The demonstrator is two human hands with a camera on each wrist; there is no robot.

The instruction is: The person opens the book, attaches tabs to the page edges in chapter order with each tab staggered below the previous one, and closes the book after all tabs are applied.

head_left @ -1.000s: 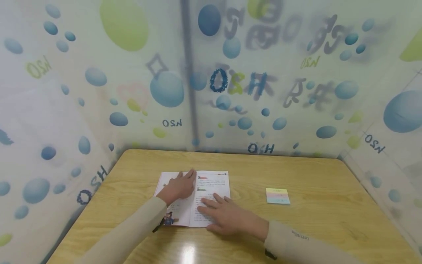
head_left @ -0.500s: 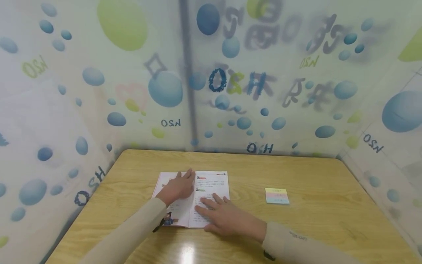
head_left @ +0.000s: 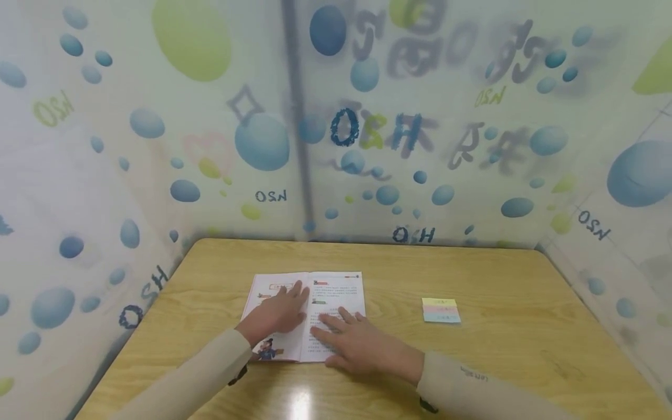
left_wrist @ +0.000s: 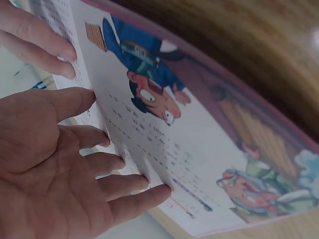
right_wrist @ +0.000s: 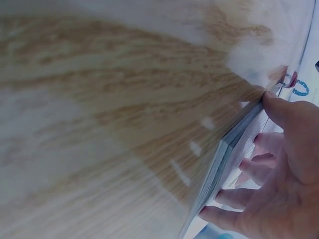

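And here's the head view: a book (head_left: 336, 291) lies spread wide on the wooden tabletop (head_left: 535, 315), with a hand on each page. The left hand (head_left: 278, 309) covers the left page, fingers slightly apart, clamped on nothing. At the book's four o'clock rests the right hand (head_left: 357, 344), fingers fanned over the right page, thumb by the near edge. My read is that the two share the work, weighting both pages so the spread lies flat. At eight o'clock on the book, a cartoon figure (head_left: 266, 353) peeks out below the left hand. Over at three o'clock from the book, well apart, sit sticky notes (head_left: 441, 310) in yellow, pink and blue bands, perhaps set aside to leave the pages free.

Across to the left wrist: the left hand fills eight o'clock, palm showing, fingertips touching the print in a loose row, a light press by the look of it. At four o'clock there's a bearded figure (left_wrist: 254, 189).

Now the right wrist: the right hand comes in at four o'clock, fingers parted over the page, thumb at the book's edge, probably steadying it.

Containers? None shows; the book holds only its printed leaves.
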